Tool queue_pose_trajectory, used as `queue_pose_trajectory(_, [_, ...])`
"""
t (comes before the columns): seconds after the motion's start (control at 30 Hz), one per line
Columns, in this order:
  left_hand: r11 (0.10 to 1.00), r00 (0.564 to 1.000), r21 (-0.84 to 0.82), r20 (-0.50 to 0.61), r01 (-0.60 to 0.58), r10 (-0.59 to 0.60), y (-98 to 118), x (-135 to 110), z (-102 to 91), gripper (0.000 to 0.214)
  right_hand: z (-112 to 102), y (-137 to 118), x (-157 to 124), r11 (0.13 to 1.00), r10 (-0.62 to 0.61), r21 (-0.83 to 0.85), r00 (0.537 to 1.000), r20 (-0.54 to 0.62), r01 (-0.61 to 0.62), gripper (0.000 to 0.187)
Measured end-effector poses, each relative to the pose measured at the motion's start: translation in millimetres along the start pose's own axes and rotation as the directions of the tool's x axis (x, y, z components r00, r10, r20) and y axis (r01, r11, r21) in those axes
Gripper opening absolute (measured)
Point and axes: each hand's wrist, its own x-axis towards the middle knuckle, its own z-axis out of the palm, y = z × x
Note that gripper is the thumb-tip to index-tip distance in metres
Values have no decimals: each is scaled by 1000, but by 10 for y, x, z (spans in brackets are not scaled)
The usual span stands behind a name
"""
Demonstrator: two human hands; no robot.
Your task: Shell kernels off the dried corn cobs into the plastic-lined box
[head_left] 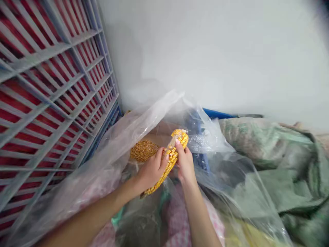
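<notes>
A yellow ear of corn (168, 165) is held aslant between both hands, its thick end up and to the right. Near that end a strip of the pale cob shows where kernels are gone. My left hand (152, 170) is wrapped round the middle of the ear, thumb against the kernels. Higher up, my right hand (184, 160) grips the ear with its thumb pressed by the bare strip. Behind my left hand, a heap of loose corn kernels (144, 151) lies inside a clear plastic sheet (154, 118).
On the left stands a slatted plastic crate wall (69, 82) with red behind its slats. A pale wall (210, 51) rises ahead. Greenish woven sacks (277, 185) lie to the right. Part of a blue crate (202, 159) shows through the plastic.
</notes>
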Motion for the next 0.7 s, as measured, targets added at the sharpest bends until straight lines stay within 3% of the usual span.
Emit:
queue_pose_trajectory(0.2, [997,998,-63,-40,46,-49,-29,24,55,38,-19,59,85,995,-24,-102,1000,-14,23,52])
queue_pose_trajectory(0.5, [964,978,-226,-122,141,-171,-241,96,193,37,17,229,249,955,-33,-295,999,-38,20,56])
queue_pose_trajectory(0.7, [935,982,-337,-104,112,-156,-237,126,180,38,-6,227,250,958,-52,-283,998,-44,38,52])
